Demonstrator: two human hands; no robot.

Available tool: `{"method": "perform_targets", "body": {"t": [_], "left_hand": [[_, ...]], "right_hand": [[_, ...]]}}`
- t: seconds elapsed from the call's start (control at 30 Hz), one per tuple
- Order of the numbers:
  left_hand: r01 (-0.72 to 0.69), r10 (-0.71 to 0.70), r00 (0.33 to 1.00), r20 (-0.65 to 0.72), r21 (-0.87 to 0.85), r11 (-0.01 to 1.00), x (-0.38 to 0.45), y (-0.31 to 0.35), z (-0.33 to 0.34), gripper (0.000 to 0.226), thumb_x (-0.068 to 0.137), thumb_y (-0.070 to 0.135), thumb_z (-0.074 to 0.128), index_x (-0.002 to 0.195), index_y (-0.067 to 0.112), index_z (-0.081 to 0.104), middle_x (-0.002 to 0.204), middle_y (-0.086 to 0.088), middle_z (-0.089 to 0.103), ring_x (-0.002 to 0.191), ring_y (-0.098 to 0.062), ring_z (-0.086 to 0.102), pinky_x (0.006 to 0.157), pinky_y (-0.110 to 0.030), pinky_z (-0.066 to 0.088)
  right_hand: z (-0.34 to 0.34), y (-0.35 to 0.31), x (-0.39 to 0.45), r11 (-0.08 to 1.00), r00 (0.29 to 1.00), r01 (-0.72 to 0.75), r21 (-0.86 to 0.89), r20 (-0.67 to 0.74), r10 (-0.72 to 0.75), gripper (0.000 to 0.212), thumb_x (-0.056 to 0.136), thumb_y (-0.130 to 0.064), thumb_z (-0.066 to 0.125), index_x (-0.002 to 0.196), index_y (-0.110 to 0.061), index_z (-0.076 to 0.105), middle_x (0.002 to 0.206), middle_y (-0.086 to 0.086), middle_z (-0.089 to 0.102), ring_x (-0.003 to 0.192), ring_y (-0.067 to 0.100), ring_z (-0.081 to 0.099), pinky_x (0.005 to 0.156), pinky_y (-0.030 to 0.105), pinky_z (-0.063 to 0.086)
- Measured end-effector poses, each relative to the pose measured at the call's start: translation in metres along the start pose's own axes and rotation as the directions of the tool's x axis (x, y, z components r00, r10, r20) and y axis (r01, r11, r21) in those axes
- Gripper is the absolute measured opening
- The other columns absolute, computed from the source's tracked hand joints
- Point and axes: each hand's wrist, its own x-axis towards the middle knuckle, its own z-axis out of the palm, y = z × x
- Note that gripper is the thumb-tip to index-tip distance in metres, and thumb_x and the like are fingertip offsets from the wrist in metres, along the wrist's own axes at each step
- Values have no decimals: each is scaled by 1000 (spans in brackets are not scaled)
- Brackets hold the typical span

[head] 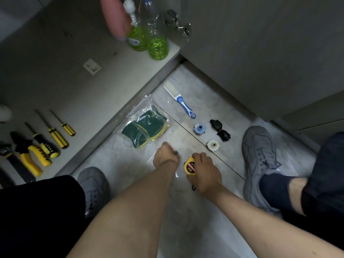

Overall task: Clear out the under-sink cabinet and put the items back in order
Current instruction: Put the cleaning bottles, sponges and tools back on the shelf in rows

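My right hand (203, 171) grips a yellow 2 m tape measure (189, 166) low over the grey floor. Just left of it, my left hand (165, 157) is curled, pinching what looks like a thin clear plastic bag (176, 176) with a small dark thing at the fingertips. On the floor beyond lie a clear pack of green sponges (147, 127), a blue-and-white brush (183, 102), a blue fitting (199, 128), a black fitting (220, 130) and a white tape roll (213, 145). On the cabinet floor (74, 81), at left, lie several screwdrivers (56, 137) and yellow pliers (31, 155).
Two bottles of green liquid (158, 45) and a pink container (115, 17) stand at the cabinet's far corner. The open cabinet door (260, 53) rises on the right. My grey shoes (260, 164) flank the hands.
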Motion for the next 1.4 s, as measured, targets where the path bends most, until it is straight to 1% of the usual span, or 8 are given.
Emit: {"method": "perform_targets", "body": {"t": [0.2, 0.37, 0.57, 0.7, 0.8, 0.9, 1.17, 1.4], "left_hand": [[142, -126, 988, 93, -187, 972, -14, -37, -9, 11, 70, 25, 82, 78, 23, 75, 95, 3, 73, 95, -18, 68, 82, -21, 53], [116, -90, 991, 96, -317, 941, -17, -58, -39, 11, 72, 15, 81, 78, 19, 73, 95, 2, 72, 94, -20, 68, 85, -28, 57], [3, -11, 1000, -19, -386, 923, -8, -84, -113, 32, 76, 18, 83, 59, 21, 55, 83, 5, 63, 87, -15, 61, 83, -20, 49], [-44, 43, 999, -12, -439, 897, 4, -92, -192, 24, 79, 10, 82, 70, 17, 60, 84, -5, 69, 87, -21, 66, 87, -35, 58], [-40, -3, 997, -76, -561, 827, 16, -88, -255, 22, 80, 1, 80, 82, 8, 60, 104, -16, 69, 98, -30, 69, 78, -47, 61], [-56, 4, 995, -103, -505, 862, 27, -87, -310, 24, 86, 1, 74, 107, -1, 62, 108, -17, 65, 96, -29, 69, 60, -32, 58], [-85, 69, 996, -49, -491, 867, 94, -90, -363, 32, 95, 1, 62, 126, 4, 56, 114, -16, 56, 112, -30, 62, 54, -23, 57], [-66, 76, 997, 0, -503, 862, 146, -97, -359, 23, 96, 0, 59, 119, 6, 59, 104, -12, 57, 79, -15, 61, 54, -25, 58]], "right_hand": [[-11, 0, -11, 992, 1000, -7, 127, -19, 10, 61, 78, -43, 69, 129, -23, 42, 120, -1, 43, 110, 21, 47, 71, 36, 49], [-23, -23, -16, 964, 995, 35, 262, -95, -10, 60, 77, -37, 70, 130, -23, 44, 119, -2, 47, 111, 20, 48, 78, 36, 48], [-44, -73, -11, 934, 976, 137, 330, -203, -71, 56, 75, -41, 70, 125, -27, 48, 116, -5, 51, 109, 16, 52, 79, 34, 45], [-62, -121, -4, 897, 931, 284, 339, -320, -174, 53, 76, -52, 69, 120, -34, 45, 111, -12, 50, 99, 11, 55, 76, 37, 51], [-79, -161, 9, 876, 893, 378, 298, -369, -259, 56, 76, -56, 68, 122, -34, 45, 112, -13, 51, 99, 11, 55, 76, 35, 50], [-94, -203, 29, 871, 873, 421, 255, -374, -312, 58, 77, -55, 69, 124, -27, 49, 111, -7, 54, 101, 15, 57, 81, 36, 51], [-92, -286, 80, 878, 898, 416, 238, -261, -355, 60, 78, -53, 70, 124, -18, 54, 112, 1, 57, 102, 22, 58, 86, 45, 55], [-61, -311, 104, 898, 905, 392, 202, -259, -337, 63, 83, -51, 69, 131, -15, 51, 123, 7, 52, 115, 25, 49, 92, 41, 48]]}}
